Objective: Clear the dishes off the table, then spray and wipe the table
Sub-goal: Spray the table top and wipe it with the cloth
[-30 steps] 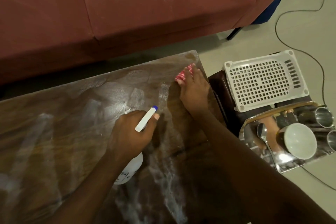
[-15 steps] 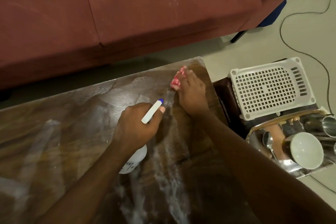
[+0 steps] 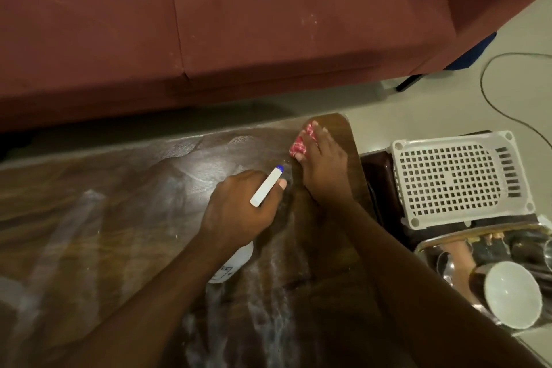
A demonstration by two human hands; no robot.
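Note:
A dark wooden table (image 3: 119, 218) shows wet streaks and spray mist across its top. My left hand (image 3: 239, 209) grips a white spray bottle (image 3: 236, 263) by its neck, its white trigger head with a blue nozzle tip pointing up and right. My right hand (image 3: 325, 167) lies flat with straight fingers on a red-and-white cloth (image 3: 301, 143) near the table's far right corner. To the right, on a shiny metal tray (image 3: 427, 251), stand a white bowl (image 3: 510, 296) tipped on its side and a spoon (image 3: 446, 266).
A red-brown sofa (image 3: 239, 24) runs along the far side of the table. A white perforated plastic basket (image 3: 454, 179) sits upside down on a dark stand right of the table. A black cable (image 3: 490, 92) loops over the pale floor.
My right hand has slid the cloth a little farther toward the table's far right corner. My left hand with the bottle has stayed about where it was; the camera view shifted.

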